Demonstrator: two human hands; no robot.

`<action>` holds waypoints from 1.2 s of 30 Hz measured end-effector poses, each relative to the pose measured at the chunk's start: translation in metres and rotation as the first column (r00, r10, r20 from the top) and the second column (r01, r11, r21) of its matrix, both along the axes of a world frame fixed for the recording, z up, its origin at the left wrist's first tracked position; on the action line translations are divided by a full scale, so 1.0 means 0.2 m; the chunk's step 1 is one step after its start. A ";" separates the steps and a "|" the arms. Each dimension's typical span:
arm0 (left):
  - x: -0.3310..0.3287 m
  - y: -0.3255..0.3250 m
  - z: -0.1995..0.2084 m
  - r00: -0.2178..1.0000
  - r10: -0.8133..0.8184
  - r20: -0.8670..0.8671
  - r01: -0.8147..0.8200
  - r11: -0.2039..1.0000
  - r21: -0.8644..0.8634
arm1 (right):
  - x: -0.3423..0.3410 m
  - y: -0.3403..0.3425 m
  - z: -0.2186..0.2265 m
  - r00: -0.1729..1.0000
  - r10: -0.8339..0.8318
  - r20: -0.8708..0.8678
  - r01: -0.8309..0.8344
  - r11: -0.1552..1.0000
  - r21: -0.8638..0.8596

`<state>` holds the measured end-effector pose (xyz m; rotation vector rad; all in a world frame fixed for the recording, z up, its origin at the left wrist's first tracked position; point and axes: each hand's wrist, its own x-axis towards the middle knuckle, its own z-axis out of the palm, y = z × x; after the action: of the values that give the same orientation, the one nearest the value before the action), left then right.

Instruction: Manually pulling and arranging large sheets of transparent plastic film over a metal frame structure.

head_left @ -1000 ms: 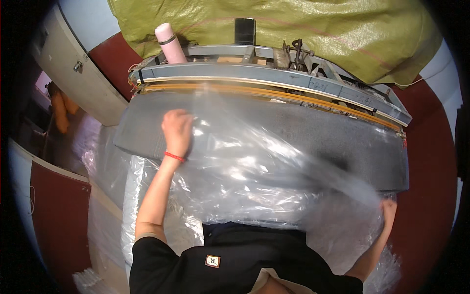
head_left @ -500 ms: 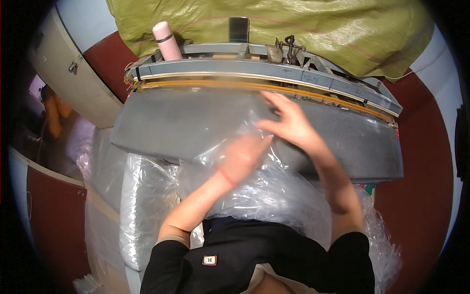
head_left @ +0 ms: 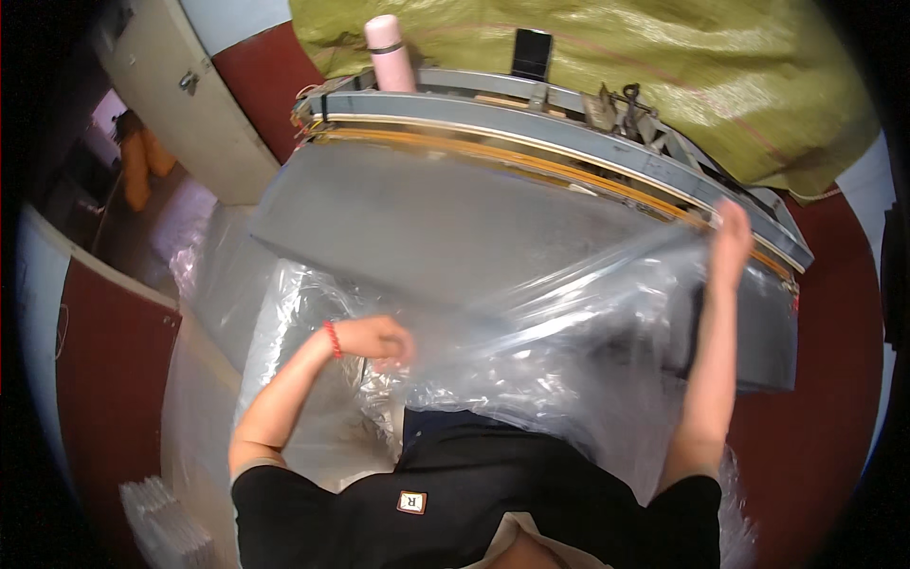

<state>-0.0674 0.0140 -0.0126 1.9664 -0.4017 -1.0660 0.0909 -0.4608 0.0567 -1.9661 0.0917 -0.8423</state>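
Note:
A sheet of clear plastic film [head_left: 569,322] stretches in taut creases across the bench in front of me. My right hand [head_left: 730,242], smeared by motion, grips its upper corner near the bench's far right rail. Lower down at the left, my left hand [head_left: 379,343] is closed, fingers curled; the film's creases run toward it, though blur hides the exact grip. Under the film lies a dark grey padded surface [head_left: 398,209], long and flat-topped, its right end partly seen through the plastic.
Behind the pad runs a grey metal rail [head_left: 493,119] with orange strips, a pink flask [head_left: 389,57], a dark phone-like slab [head_left: 532,54] and a metal clamp [head_left: 626,109]. A yellow-green tarp [head_left: 682,66] hangs beyond. More crumpled plastic [head_left: 284,313] lies left, near an open door [head_left: 171,95].
My hands have parted: the right moved far right with the film's corner, the left drew back leftward. The film has gone from bunched to stretched. The view has turned slightly.

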 end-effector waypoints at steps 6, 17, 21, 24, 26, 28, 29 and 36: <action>0.05 1.16 0.23 0.771 0.127 0.624 -0.598 0.479 0.642 | -0.11 -1.08 -0.38 0.955 -0.290 -0.055 0.270 0.933 -0.238; 0.63 1.02 -0.14 0.357 0.192 0.914 -0.854 0.465 0.236 | -0.47 -1.80 -0.58 0.540 -0.804 -0.249 0.468 0.533 -0.705; 0.74 0.85 -0.05 0.383 0.350 0.855 -0.923 0.169 0.344 | -0.58 -1.88 -0.54 0.351 -0.887 -0.299 0.476 0.444 -0.759; 0.76 0.95 -0.03 0.445 0.417 0.793 -0.891 0.121 0.437 | -0.54 -1.79 -0.50 0.327 -0.903 -0.277 0.465 0.409 -0.785; 0.79 1.03 -0.07 0.425 0.445 0.788 -0.899 0.104 0.426 | -0.53 -1.79 -0.49 0.320 -0.909 -0.266 0.440 0.391 -0.809; 0.81 1.22 -0.17 0.443 0.374 0.815 -0.897 0.197 0.397 | -0.50 -1.82 -0.52 0.328 -0.910 -0.254 0.408 0.379 -0.831; 0.81 1.31 -0.16 0.434 0.387 0.814 -0.901 0.183 0.393 | -0.47 -1.86 -0.53 0.334 -0.898 -0.287 0.375 0.406 -0.833; 0.35 1.45 -0.19 -0.443 0.502 0.743 -0.830 0.085 -0.552 | -0.48 -2.10 -0.45 0.577 -0.760 -0.300 0.461 0.606 -0.649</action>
<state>0.0031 0.3038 -0.0502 2.1227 0.7364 1.2254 -0.0053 -0.8809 -0.0340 -2.7037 1.1161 -0.7381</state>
